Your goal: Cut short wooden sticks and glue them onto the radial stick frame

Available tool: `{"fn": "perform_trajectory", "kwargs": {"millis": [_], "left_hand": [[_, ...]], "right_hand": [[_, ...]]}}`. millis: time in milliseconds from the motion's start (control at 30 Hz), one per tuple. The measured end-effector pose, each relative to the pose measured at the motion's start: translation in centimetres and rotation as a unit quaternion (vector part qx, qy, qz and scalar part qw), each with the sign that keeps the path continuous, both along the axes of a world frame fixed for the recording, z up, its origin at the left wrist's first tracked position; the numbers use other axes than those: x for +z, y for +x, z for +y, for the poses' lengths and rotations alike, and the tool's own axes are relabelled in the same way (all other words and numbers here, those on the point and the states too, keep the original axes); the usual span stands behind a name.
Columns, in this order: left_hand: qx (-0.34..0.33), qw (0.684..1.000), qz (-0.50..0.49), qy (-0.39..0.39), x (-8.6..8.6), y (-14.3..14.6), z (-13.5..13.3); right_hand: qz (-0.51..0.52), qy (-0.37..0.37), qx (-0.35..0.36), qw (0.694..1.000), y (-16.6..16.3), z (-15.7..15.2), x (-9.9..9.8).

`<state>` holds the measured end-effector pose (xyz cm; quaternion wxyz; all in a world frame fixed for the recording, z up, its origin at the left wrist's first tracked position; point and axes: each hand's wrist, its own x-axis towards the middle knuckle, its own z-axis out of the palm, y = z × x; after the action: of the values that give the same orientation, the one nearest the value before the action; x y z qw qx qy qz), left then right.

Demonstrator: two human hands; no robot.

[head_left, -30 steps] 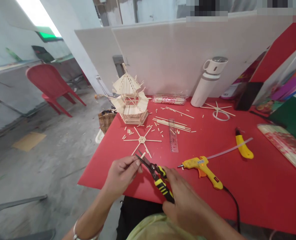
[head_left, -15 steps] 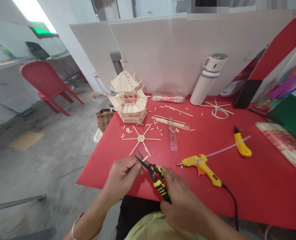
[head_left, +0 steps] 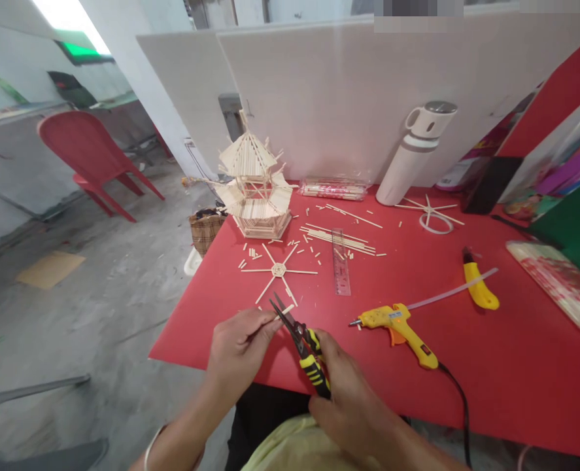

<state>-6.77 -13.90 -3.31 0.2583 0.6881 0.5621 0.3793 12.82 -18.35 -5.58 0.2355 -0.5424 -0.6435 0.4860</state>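
Observation:
My left hand pinches a short wooden stick whose tip pokes out between the open blades of black-and-yellow snips. My right hand grips the snips' handles at the near edge of the red table. Just beyond the blades lies a flat star of sticks. Behind it stands a small pagoda model built of sticks.
A yellow glue gun with a black cord lies right of my hands, and a clear ruler, loose sticks and a yellow utility knife lie further back. A white flask leans on the white partition. A red chair stands on the floor at left.
Both hands and the snips have stayed close together, shifting only slightly as the view moved. The stick is still held between the blades.

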Motion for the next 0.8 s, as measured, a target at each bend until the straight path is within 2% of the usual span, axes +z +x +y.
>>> {"fn": "perform_trajectory", "kwargs": {"millis": [133,267,400,500,633,700,800], "left_hand": [[-0.015,1.000,0.018,0.007,0.1,-0.2,0.1],[-0.066,0.997,0.003,-0.043,0.6,-0.9,0.5],[-0.085,0.994,0.007,-0.064,1.0,-0.9,0.6],[-0.075,0.996,0.020,-0.046,0.8,-0.5,0.4],[-0.023,0.998,0.049,0.044,0.3,-0.3,0.2],[-0.035,0.996,0.053,0.063,0.2,-0.4,0.4],[-0.080,0.995,0.046,0.036,0.5,-0.8,0.7]], "right_hand": [[0.001,-0.010,0.006,1.000,0.1,0.0,-0.2],[-0.017,0.016,0.007,1.000,0.4,0.1,-0.9],[0.001,-0.003,0.026,1.000,0.6,0.2,-0.5],[0.006,-0.015,0.025,1.000,0.6,0.2,0.0],[0.010,-0.026,0.011,1.000,0.6,0.2,-0.1],[0.017,-0.032,0.005,0.999,0.6,0.3,-0.5],[0.020,-0.018,-0.006,1.000,0.6,0.4,-1.0]]}}
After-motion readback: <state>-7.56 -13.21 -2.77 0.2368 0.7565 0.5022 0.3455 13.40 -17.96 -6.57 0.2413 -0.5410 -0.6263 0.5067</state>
